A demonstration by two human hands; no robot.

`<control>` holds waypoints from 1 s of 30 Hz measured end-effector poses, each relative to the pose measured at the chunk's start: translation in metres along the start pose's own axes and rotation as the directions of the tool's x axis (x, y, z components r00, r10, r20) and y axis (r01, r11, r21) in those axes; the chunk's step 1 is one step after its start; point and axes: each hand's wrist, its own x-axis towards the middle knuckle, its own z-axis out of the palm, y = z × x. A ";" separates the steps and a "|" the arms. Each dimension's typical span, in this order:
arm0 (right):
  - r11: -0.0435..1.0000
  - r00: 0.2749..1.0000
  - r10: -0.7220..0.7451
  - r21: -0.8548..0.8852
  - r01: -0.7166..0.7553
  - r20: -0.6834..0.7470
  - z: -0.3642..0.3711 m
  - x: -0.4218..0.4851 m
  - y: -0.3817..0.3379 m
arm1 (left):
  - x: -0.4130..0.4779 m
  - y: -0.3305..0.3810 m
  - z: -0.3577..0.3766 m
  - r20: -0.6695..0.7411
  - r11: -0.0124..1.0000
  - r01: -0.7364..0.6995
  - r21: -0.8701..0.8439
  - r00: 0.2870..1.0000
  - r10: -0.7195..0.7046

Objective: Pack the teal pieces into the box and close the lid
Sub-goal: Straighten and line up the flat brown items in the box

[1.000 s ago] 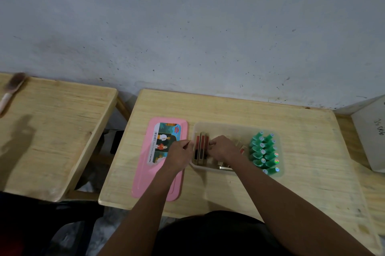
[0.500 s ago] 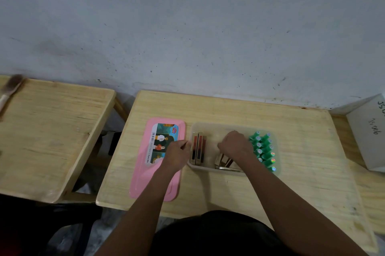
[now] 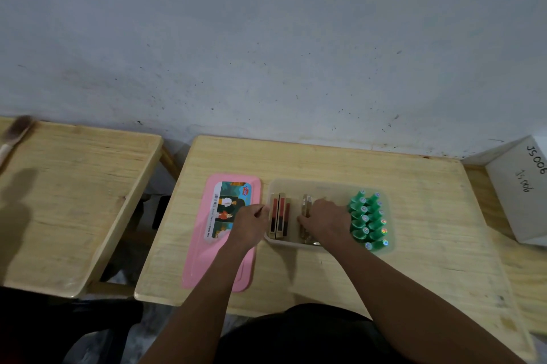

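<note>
Now, teal pieces [image 3: 367,220] sit packed at 3 o'clock in the box [image 3: 325,184]; left hand [image 3: 251,223] pinches its 9 o'clock rim, right hand [image 3: 325,220] curls inside, grasp unclear; lid [image 3: 207,260] lies at 9 o'clock.

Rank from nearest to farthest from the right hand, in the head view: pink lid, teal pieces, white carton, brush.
From the right hand:
1. teal pieces, just right of it, in the box.
2. pink lid, left of the box.
3. white carton, far right edge.
4. brush, far left, on the other table.
</note>
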 end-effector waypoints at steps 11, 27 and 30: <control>0.996 0.998 0.033 0.084 -0.037 0.050 0.005 -0.004 0.000 | 0.002 -0.003 0.002 -0.008 1.000 -0.005 0.007 1.000 0.005; 0.943 0.994 0.101 0.322 -0.085 -0.033 0.006 -0.005 0.001 | 0.002 -0.004 0.004 -0.024 1.000 -0.018 -0.006 1.000 0.018; 0.896 0.995 0.095 0.438 -0.077 -0.020 0.009 -0.005 0.004 | 0.003 -0.006 0.004 -0.035 0.999 -0.035 -0.013 0.999 0.034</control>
